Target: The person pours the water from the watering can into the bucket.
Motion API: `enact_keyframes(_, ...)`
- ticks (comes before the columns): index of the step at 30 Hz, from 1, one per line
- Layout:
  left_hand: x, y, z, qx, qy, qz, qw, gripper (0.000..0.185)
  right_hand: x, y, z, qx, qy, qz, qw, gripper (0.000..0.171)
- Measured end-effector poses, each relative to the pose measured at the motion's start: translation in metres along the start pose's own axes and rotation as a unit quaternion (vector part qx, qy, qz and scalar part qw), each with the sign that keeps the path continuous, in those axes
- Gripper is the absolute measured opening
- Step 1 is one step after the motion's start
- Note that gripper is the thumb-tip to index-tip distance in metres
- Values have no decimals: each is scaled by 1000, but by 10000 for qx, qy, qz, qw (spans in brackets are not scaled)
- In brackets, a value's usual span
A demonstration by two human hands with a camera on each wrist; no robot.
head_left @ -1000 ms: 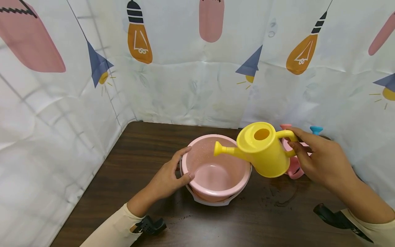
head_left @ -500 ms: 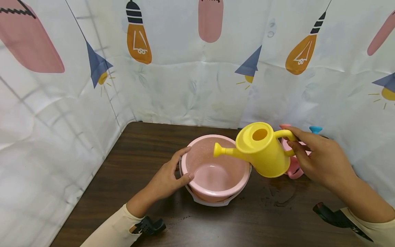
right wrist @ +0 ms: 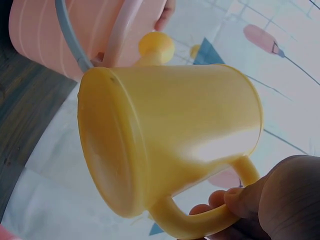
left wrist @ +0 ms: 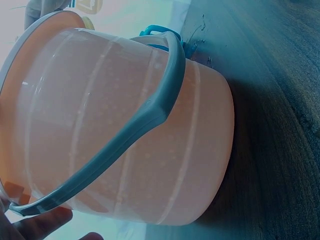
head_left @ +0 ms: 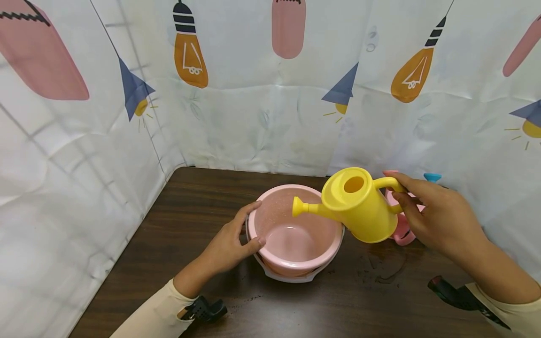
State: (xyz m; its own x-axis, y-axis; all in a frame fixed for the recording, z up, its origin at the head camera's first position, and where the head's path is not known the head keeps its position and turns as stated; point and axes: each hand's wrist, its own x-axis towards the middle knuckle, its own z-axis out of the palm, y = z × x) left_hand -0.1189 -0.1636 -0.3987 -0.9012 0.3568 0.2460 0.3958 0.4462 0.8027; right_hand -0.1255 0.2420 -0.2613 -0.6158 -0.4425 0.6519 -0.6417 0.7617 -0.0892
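Note:
A pink bucket with a pale handle lying down round its side stands on the dark wooden table. My left hand grips its left rim, thumb over the edge. My right hand holds a yellow watering can by its handle, lifted and tilted so the spout hangs above the bucket's opening. Through the can's top hole I cannot see inside. The bucket fills the left wrist view.
A pink object and a blue-topped thing sit behind the can near the right curtain. Printed curtains wall the table at back, left and right. Dark specks and a wet smear mark the table in front of the can.
The watering can has shifted slightly left and tipped a touch more toward the bucket. My left hand has stayed on the rim.

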Motion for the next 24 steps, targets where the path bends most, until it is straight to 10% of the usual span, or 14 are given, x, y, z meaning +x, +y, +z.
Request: enact_keyframes(24, 0, 1, 0, 65, -9, -83, 9999, 78, 1, 0, 2, -259, 36, -232, 9994, 35)
